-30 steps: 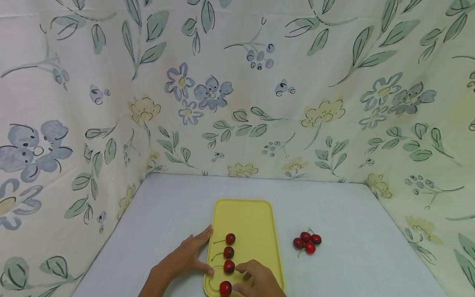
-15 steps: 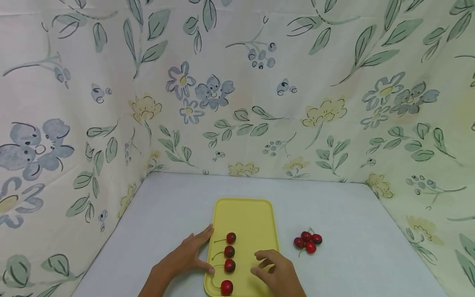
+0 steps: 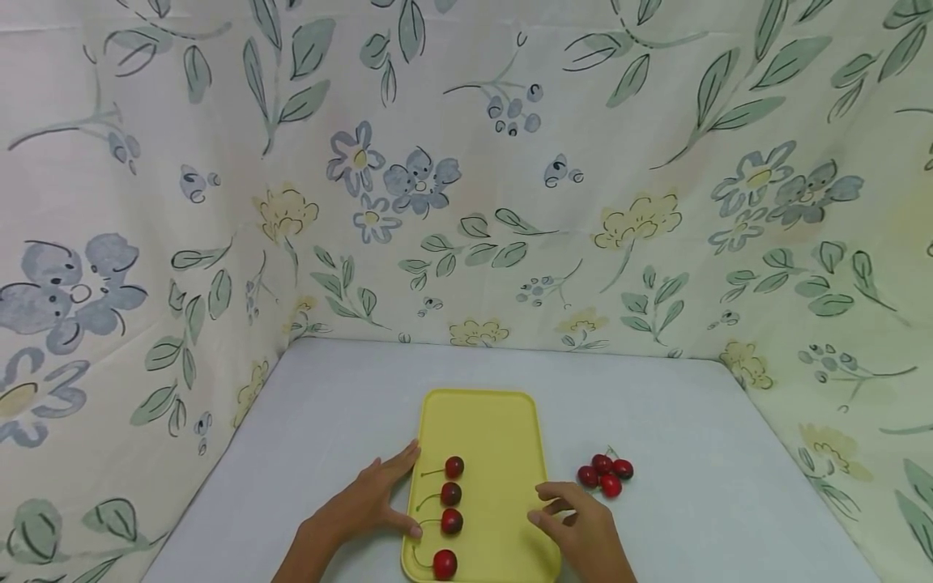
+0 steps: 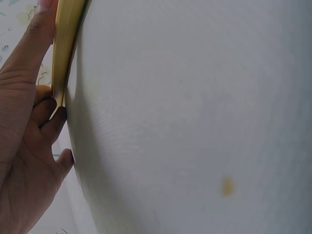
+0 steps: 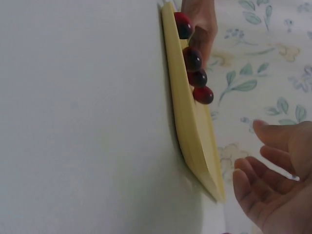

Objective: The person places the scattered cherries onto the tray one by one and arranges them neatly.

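Note:
A yellow tray (image 3: 496, 453) lies on the table. Along its left side runs a column of several red cherries (image 3: 451, 494), stems pointing left. My left hand (image 3: 368, 504) rests against the tray's left edge, its thumb tip on the rim near the lower cherries and its fingers extended along the side. In the left wrist view these fingers (image 4: 57, 122) touch the tray's edge and the table. Over the tray's right edge hovers my right hand (image 3: 579, 522), fingers loosely bent and apart, holding nothing. Just beyond it sits a cluster of several loose cherries (image 3: 607, 474).
The table (image 3: 350, 413) has a white covering. Floral fabric (image 3: 466, 178) hangs behind it and on both sides. The tray's raised rim (image 5: 187, 131) shows in the right wrist view.
My right hand has moved right, from beside the lower cherries on the tray to its right edge near the loose cluster. The left hand and the cherries have stayed in place.

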Demonstrator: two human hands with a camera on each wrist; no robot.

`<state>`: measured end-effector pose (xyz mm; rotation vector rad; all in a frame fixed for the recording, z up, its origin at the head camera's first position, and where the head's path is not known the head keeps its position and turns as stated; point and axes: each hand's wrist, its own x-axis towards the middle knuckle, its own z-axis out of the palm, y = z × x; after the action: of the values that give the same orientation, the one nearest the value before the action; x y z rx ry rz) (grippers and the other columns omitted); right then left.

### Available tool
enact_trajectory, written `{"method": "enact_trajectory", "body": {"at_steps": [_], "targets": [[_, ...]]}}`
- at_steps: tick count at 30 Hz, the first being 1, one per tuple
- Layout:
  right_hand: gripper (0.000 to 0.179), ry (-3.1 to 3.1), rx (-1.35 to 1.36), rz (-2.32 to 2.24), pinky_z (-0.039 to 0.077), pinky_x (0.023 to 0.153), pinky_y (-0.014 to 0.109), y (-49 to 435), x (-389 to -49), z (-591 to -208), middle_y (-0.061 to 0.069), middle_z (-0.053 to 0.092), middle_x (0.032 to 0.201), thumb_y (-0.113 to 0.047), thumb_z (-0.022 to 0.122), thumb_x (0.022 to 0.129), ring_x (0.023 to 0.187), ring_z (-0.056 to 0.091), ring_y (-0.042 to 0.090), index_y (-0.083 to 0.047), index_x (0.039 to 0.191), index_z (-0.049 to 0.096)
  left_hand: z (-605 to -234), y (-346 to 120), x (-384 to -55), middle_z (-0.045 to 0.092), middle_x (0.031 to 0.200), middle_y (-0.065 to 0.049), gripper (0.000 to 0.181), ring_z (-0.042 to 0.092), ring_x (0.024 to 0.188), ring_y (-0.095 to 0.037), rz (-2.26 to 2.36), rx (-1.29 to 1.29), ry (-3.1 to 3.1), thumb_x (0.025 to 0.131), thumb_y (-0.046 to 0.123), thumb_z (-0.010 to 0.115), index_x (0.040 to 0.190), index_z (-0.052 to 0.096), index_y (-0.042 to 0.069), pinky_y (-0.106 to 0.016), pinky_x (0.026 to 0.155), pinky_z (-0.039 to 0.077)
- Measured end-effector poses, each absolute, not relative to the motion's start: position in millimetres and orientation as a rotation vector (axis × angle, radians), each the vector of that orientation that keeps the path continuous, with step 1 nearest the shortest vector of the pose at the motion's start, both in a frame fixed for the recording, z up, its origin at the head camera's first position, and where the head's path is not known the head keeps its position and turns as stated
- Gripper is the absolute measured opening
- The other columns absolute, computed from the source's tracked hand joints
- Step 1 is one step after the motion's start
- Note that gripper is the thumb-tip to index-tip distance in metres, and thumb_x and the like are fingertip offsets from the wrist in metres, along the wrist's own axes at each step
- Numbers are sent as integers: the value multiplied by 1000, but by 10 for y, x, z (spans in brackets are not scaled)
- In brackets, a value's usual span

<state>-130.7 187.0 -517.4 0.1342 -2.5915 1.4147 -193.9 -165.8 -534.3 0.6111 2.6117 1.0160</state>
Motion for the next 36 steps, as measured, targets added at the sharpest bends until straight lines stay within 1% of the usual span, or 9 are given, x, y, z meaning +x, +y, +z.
{"method": "enact_trajectory", "body": {"at_steps": [5, 10, 13, 17, 20, 27, 30, 33, 36], "targets": [[29, -2618, 44, 1368, 59, 70, 23, 1991, -1341, -5147, -6, 76, 102, -22, 91, 83, 84, 69, -1, -17, 109, 78, -5346, -1665, -1940, 26, 175, -11, 126, 29, 159, -41, 1017, 625, 2618, 71, 57, 93, 166, 31, 4, -73, 126, 17], [31, -2654, -34, 1317, 59, 73, 22, 2120, -1372, -5121, -8, 77, 107, -24, 91, 85, 89, 70, -1, -18, 112, 78, -5341, -1667, -1937, 26, 175, -11, 125, 28, 159, -41, 1018, 625, 2618, 71, 57, 92, 166, 31, 4, -73, 126, 16], [31, -2666, -76, 1302, 58, 75, 22, 2202, -1382, -5111, -7, 77, 111, -25, 90, 86, 90, 69, -1, -18, 114, 78, -5339, -1662, -1936, 25, 175, -11, 125, 28, 159, -41, 1020, 623, 2611, 72, 57, 92, 166, 31, 4, -73, 126, 16], [31, -2663, -106, 1274, 58, 74, 22, 2310, -1407, -5118, -5, 78, 112, -25, 89, 87, 89, 68, -1, -18, 115, 78, -5332, -1653, -1935, 25, 175, -11, 125, 28, 159, -41, 1021, 613, 2603, 72, 57, 93, 167, 30, 4, -73, 126, 15], [30, -2643, -105, 1246, 58, 72, 22, 2373, -1428, -5129, -4, 78, 109, -24, 90, 86, 88, 68, -2, -18, 113, 78, -5332, -1653, -1936, 25, 175, -11, 125, 28, 159, -41, 1019, 610, 2604, 72, 57, 93, 167, 30, 4, -73, 126, 15], [27, -2587, -54, 1174, 57, 68, 21, 2512, -1450, -5151, -8, 75, 92, -21, 90, 86, 84, 65, -4, -17, 110, 79, -5354, -1655, -1942, 24, 175, -11, 126, 27, 160, -40, 1020, 616, 2600, 71, 57, 92, 167, 30, 4, -72, 127, 15], [27, -2574, -57, 1139, 57, 68, 21, 2567, -1474, -5156, -8, 74, 91, -20, 90, 86, 85, 66, -3, -15, 110, 79, -5355, -1652, -1939, 24, 176, -10, 126, 27, 160, -40, 1020, 607, 2596, 71, 58, 92, 167, 30, 5, -72, 127, 14], [30, -2564, -61, 1129, 58, 69, 20, 2627, -1495, -5164, -4, 76, 95, -21, 91, 85, 87, 68, 0, -14, 112, 80, -5343, -1652, -1934, 24, 176, -10, 126, 27, 160, -40, 1018, 611, 2601, 72, 58, 92, 167, 30, 4, -72, 127, 15], [33, -2582, -76, 1132, 59, 70, 19, 2679, -1513, -5165, 1, 78, 106, -24, 90, 87, 92, 71, 6, -13, 116, 79, -5319, -1652, -1925, 25, 176, -11, 125, 27, 160, -41, 1023, 614, 2604, 72, 57, 92, 166, 30, 4, -73, 127, 15]]}}
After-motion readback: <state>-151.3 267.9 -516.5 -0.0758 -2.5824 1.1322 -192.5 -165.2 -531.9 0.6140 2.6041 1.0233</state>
